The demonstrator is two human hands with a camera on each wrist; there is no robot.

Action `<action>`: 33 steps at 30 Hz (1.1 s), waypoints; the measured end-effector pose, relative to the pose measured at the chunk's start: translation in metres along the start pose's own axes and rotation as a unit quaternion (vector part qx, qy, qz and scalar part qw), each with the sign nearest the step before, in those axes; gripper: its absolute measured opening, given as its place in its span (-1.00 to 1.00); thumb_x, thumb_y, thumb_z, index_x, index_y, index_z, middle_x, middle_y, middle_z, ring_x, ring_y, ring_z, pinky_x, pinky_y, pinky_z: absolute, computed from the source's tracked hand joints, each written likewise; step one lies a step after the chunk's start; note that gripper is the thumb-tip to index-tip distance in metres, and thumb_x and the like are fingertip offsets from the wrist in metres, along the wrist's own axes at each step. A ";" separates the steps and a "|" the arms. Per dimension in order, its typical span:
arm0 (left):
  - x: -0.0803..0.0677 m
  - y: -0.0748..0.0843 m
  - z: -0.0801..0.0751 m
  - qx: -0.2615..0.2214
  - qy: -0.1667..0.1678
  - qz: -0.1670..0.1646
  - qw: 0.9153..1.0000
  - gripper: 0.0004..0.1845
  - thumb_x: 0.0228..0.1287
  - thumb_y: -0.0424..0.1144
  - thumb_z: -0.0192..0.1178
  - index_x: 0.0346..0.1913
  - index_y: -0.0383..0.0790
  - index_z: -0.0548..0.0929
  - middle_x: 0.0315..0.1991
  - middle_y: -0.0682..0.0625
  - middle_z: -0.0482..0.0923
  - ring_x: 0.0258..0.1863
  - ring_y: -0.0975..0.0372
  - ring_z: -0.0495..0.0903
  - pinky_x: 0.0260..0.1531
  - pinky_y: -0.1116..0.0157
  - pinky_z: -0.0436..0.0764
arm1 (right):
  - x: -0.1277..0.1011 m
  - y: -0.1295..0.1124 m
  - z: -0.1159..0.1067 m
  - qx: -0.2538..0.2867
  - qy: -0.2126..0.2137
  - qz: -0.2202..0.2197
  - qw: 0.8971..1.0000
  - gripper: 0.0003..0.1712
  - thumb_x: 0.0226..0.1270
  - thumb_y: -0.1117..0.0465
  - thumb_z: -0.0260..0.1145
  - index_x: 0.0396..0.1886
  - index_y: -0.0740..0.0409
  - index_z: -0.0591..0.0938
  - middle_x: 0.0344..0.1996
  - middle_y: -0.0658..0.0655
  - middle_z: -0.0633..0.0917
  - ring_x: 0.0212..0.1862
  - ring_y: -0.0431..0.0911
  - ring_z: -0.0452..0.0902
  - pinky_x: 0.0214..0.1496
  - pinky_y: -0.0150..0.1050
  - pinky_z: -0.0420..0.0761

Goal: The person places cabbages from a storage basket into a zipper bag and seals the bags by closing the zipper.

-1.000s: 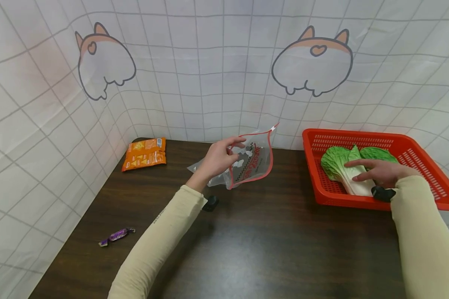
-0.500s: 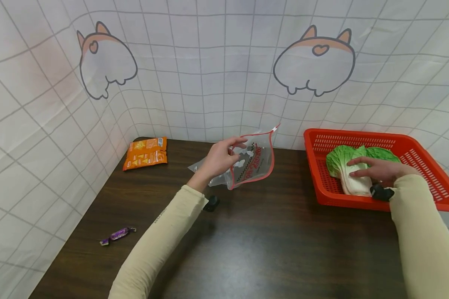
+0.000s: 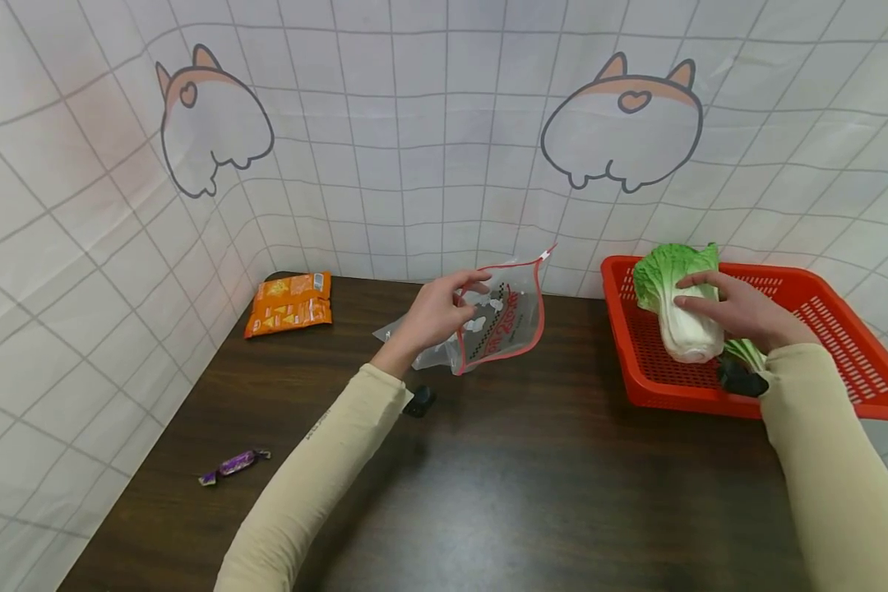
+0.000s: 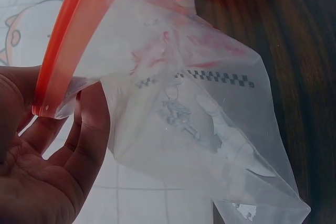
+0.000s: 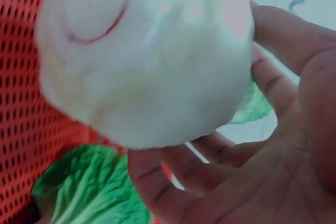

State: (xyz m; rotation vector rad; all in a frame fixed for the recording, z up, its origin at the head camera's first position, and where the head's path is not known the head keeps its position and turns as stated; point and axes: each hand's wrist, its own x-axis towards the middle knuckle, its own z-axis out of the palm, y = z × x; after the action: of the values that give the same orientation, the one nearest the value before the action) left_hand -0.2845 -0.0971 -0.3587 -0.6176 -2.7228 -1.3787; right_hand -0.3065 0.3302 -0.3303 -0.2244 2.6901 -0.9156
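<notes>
Clear plastic zip bag [image 3: 499, 319] with red seal and unreadable red print, pinched at its rim by the left hand [image 3: 432, 314] above the table [image 3: 488, 477], napa cabbage [image 3: 679, 304] gripped in the right hand [image 3: 740, 311], lifted over the red basket [image 3: 821, 304]
</notes>
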 end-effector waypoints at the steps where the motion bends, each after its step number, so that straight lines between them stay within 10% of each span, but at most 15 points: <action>1: 0.000 0.000 0.000 0.001 -0.001 0.000 1.000 -0.43 0.25 -0.48 0.11 0.33 -0.10 0.49 0.07 -0.04 0.63 -0.46 0.22 0.54 -0.46 0.32 0.54 | -0.001 -0.005 0.000 0.004 0.009 -0.005 1.000 -0.21 0.41 -0.21 0.15 0.42 0.18 0.24 0.07 0.39 0.35 -0.22 0.07 0.44 -0.35 -0.17 0.63; 18: 0.008 0.005 -0.004 0.022 0.011 0.014 1.000 -0.41 0.18 -0.53 0.10 0.31 -0.13 0.50 0.02 0.01 0.64 -0.56 0.27 0.48 -0.57 0.38 0.39 | -0.031 -0.089 0.016 0.101 0.034 -0.117 0.987 -0.43 0.42 -0.01 0.23 0.35 -0.10 0.31 0.26 0.11 0.29 0.18 0.15 0.31 -0.21 -0.25 0.62; 33: 0.009 0.008 0.001 -0.015 -0.001 0.013 1.000 -0.43 0.24 -0.54 0.09 0.33 -0.15 0.48 0.08 -0.07 0.61 -0.46 0.18 0.63 -0.50 0.32 0.61 | -0.025 -0.108 0.060 0.135 -0.076 -0.259 0.953 -0.56 0.42 0.26 0.24 0.24 0.06 0.39 0.14 0.11 0.40 0.15 0.07 0.39 -0.09 -0.19 0.61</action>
State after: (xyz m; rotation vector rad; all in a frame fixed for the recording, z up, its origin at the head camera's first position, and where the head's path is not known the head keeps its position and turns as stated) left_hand -0.2897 -0.0895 -0.3517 -0.6543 -2.6902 -1.4176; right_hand -0.2575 0.2169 -0.3033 -0.9269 2.3615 -1.3324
